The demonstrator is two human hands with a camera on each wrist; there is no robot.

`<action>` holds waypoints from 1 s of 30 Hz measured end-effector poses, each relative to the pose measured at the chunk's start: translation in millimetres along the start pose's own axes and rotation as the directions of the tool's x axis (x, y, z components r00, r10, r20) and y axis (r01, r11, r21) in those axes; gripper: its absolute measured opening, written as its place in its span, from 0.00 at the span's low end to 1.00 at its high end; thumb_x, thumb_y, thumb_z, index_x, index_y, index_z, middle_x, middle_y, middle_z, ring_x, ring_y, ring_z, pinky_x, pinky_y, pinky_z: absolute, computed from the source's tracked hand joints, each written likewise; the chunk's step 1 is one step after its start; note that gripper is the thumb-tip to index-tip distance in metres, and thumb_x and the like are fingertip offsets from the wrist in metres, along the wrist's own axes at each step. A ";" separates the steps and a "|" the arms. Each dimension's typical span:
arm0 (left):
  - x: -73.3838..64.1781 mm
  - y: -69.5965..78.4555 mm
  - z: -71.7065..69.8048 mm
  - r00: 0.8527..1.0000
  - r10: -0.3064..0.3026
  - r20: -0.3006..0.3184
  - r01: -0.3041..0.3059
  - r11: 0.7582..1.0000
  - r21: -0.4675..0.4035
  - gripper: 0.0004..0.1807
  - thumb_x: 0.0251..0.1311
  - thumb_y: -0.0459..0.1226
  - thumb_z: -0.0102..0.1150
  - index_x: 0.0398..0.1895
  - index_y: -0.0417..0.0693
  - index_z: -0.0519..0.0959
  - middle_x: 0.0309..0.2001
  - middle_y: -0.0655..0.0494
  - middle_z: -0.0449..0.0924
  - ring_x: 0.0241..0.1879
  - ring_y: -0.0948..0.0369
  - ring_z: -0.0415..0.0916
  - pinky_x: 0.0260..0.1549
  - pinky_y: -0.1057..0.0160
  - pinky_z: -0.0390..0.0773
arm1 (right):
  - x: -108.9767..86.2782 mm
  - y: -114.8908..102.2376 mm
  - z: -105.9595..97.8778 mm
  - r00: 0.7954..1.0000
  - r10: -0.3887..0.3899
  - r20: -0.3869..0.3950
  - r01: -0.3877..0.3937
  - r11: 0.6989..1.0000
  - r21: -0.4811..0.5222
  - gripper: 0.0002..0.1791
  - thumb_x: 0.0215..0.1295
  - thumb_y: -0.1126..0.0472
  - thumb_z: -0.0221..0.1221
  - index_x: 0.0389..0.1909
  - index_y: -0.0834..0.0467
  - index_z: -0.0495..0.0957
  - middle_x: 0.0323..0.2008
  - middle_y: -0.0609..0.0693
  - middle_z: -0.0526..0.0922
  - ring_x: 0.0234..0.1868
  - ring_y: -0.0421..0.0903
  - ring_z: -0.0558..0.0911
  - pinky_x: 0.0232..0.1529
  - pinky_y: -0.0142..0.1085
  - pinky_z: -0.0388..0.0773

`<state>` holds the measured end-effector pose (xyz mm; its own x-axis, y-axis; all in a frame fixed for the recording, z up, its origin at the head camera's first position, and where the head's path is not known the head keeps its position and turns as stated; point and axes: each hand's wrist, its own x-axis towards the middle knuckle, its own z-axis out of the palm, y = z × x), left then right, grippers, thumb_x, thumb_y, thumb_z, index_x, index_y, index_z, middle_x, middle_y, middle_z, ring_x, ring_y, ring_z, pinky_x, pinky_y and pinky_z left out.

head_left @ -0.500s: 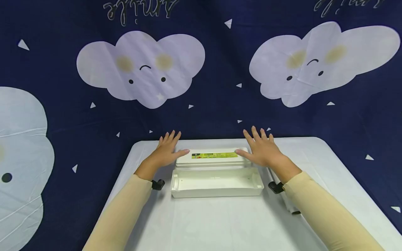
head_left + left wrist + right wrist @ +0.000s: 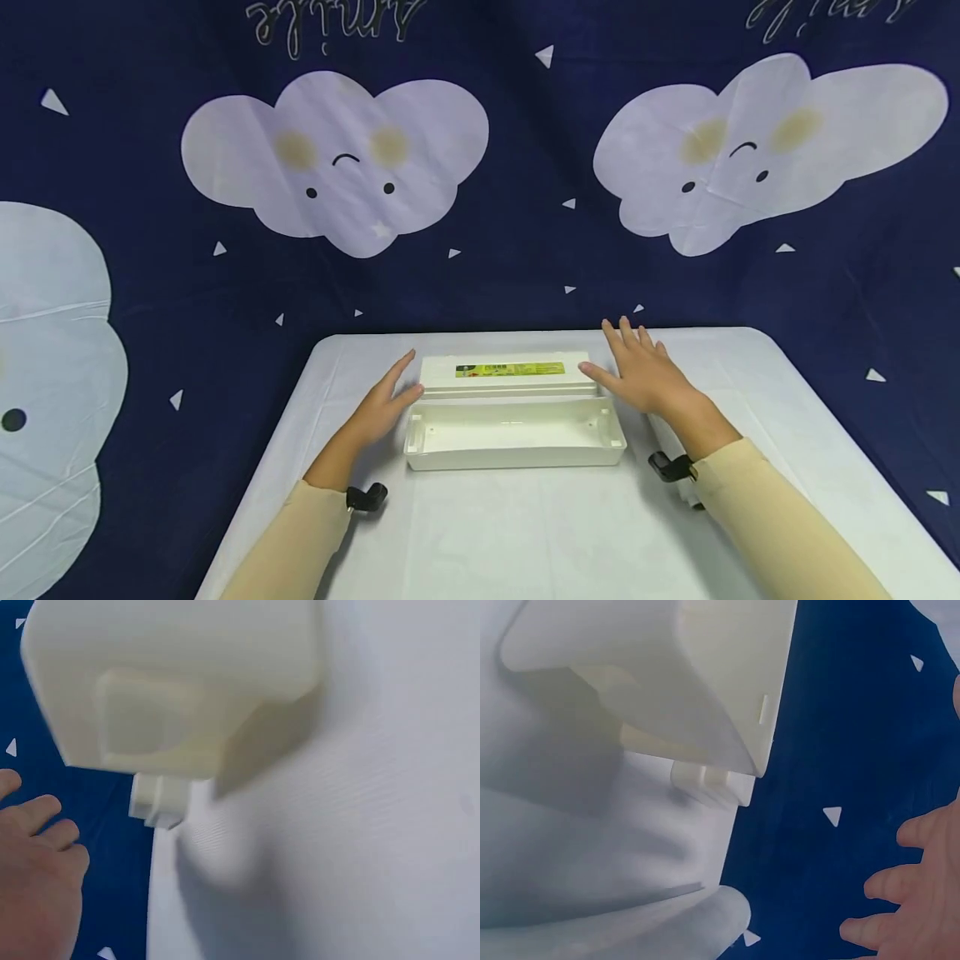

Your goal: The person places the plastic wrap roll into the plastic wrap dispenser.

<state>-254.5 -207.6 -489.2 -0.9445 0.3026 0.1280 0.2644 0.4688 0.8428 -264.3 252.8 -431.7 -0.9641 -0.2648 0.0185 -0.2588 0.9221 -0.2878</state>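
An open, long white plastic box (image 2: 517, 457) lies on the table with its hollow inside facing up. Just behind it is a white lid-like piece (image 2: 442, 377) with a yellow-green label (image 2: 510, 369). My left hand (image 2: 377, 414) is beside the left ends of both, fingers extended and holding nothing. On the other side, my right hand (image 2: 647, 377) hovers with spread fingers near the lid's right end; contact is not visible. A pale roll (image 2: 667, 922) lies right of the box, largely hidden under my right forearm in the head view.
A white cloth covers the table (image 2: 487, 533), whose far edge meets a dark blue curtain (image 2: 525, 275) printed with clouds and triangles. Small black cameras (image 2: 367, 497) are strapped at both wrists.
My left hand has drawn back toward me and turned more edge-on, its thumb leaving the lid's top. The right hand has shifted slightly right and nearer to me.
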 end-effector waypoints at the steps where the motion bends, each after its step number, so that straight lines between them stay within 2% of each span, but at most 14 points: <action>1: -3.5 -2.2 2.6 1.000 0.009 -0.011 -0.009 1.000 -0.025 0.41 0.79 0.50 0.54 0.86 0.49 0.51 0.84 0.46 0.47 0.81 0.41 0.43 0.77 0.37 0.45 | -2.8 1.1 -0.2 1.000 0.007 0.003 -0.007 1.000 0.019 0.59 0.71 0.20 0.40 0.86 0.59 0.39 0.82 0.69 0.36 0.79 0.74 0.38 0.73 0.74 0.36; 5: -16.8 -10.2 12.8 0.998 0.033 -0.046 -0.039 0.989 -0.142 0.40 0.78 0.45 0.57 0.85 0.45 0.53 0.83 0.43 0.50 0.80 0.40 0.45 0.78 0.41 0.46 | -12.8 7.1 -0.5 1.000 0.028 0.009 -0.028 0.997 0.069 0.58 0.73 0.21 0.40 0.86 0.59 0.37 0.82 0.68 0.34 0.79 0.75 0.37 0.73 0.74 0.35; 10: -29.5 -21.7 25.1 0.996 0.076 -0.034 -0.083 0.962 -0.260 0.42 0.74 0.33 0.60 0.85 0.43 0.51 0.83 0.42 0.48 0.81 0.42 0.42 0.78 0.43 0.44 | -27.8 18.2 -1.5 0.999 0.053 0.008 -0.054 0.990 0.129 0.56 0.76 0.24 0.40 0.85 0.61 0.36 0.82 0.70 0.35 0.78 0.76 0.38 0.74 0.73 0.36; 14: -33.2 -27.9 32.9 0.995 0.099 -0.019 -0.099 0.933 -0.347 0.49 0.67 0.27 0.68 0.85 0.41 0.49 0.83 0.44 0.48 0.82 0.46 0.42 0.78 0.60 0.47 | -41.8 31.4 -0.3 0.998 0.060 -0.001 -0.059 0.980 0.189 0.54 0.79 0.28 0.42 0.85 0.62 0.36 0.81 0.71 0.35 0.78 0.77 0.38 0.74 0.73 0.36; 16: -33.5 -30.3 35.2 0.996 0.094 -0.012 -0.091 0.918 -0.387 0.53 0.63 0.26 0.71 0.85 0.39 0.48 0.83 0.43 0.48 0.82 0.47 0.42 0.76 0.67 0.48 | -49.5 37.9 1.8 0.998 0.065 -0.001 -0.063 0.973 0.221 0.53 0.80 0.29 0.42 0.85 0.61 0.35 0.81 0.71 0.35 0.78 0.77 0.38 0.74 0.73 0.37; 18: -34.0 -31.3 36.4 0.997 0.082 0.003 -0.072 0.895 -0.441 0.56 0.59 0.26 0.74 0.84 0.37 0.47 0.83 0.42 0.46 0.82 0.47 0.41 0.74 0.71 0.50 | -57.7 43.0 4.4 0.997 0.073 0.006 -0.072 0.965 0.253 0.52 0.80 0.30 0.42 0.85 0.60 0.34 0.82 0.70 0.34 0.78 0.76 0.37 0.73 0.75 0.38; 24: -39.9 -34.8 36.1 0.998 0.029 0.053 0.007 0.811 -0.585 0.60 0.55 0.23 0.76 0.85 0.38 0.45 0.84 0.44 0.46 0.82 0.48 0.40 0.73 0.69 0.54 | -78.0 50.3 12.8 0.994 0.110 0.015 -0.109 0.937 0.331 0.50 0.81 0.32 0.42 0.85 0.59 0.33 0.82 0.69 0.33 0.80 0.73 0.38 0.72 0.75 0.40; 30: -39.5 -39.7 38.9 0.997 0.032 0.065 0.015 0.791 -0.612 0.67 0.46 0.23 0.82 0.85 0.37 0.46 0.84 0.44 0.46 0.82 0.46 0.41 0.73 0.67 0.58 | -94.6 61.4 20.6 0.990 0.142 0.007 -0.133 0.910 0.392 0.50 0.82 0.34 0.43 0.85 0.59 0.32 0.82 0.69 0.35 0.79 0.74 0.42 0.73 0.74 0.44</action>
<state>-220.2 -205.9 -548.0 -0.9210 0.3704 0.1205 0.0760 -0.1326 0.9883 -187.8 328.7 -470.8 -0.9906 -0.1332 -0.0295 -0.0837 0.7639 -0.6398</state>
